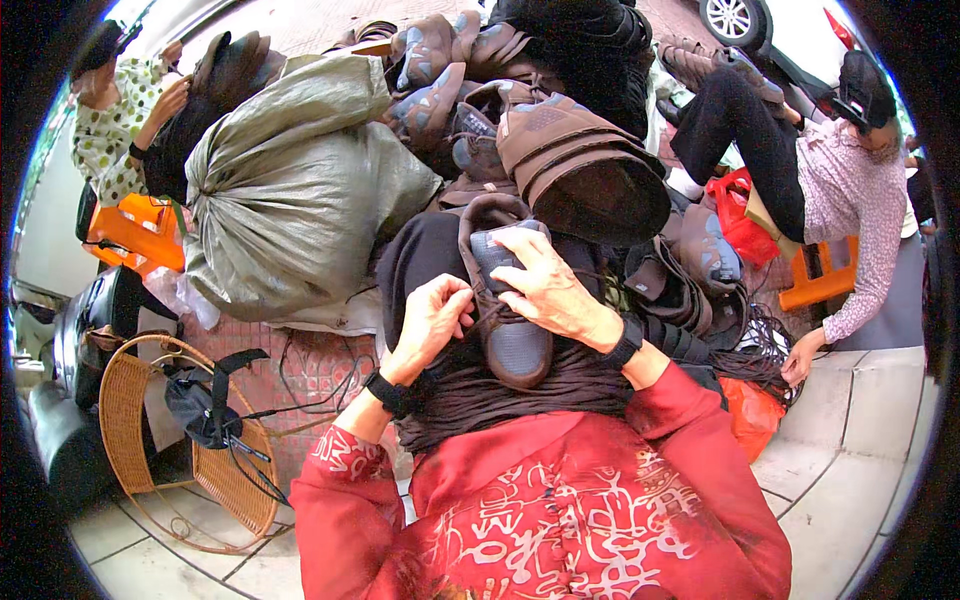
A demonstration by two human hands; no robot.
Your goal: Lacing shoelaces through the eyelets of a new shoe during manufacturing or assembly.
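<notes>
Beside piled brown shoes, my right hand steadies a sneaker while my left hand pinches its lace taut.

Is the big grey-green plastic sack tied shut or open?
Shut: the grey-green plastic sack is gathered into a knot at its left end, bulging full, with no contents showing.

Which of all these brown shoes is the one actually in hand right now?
The brown shoe on the lap, grey insole up: the right hand grips it, the left hand pinches its lace. The others lie untouched in the pile beyond.
</notes>
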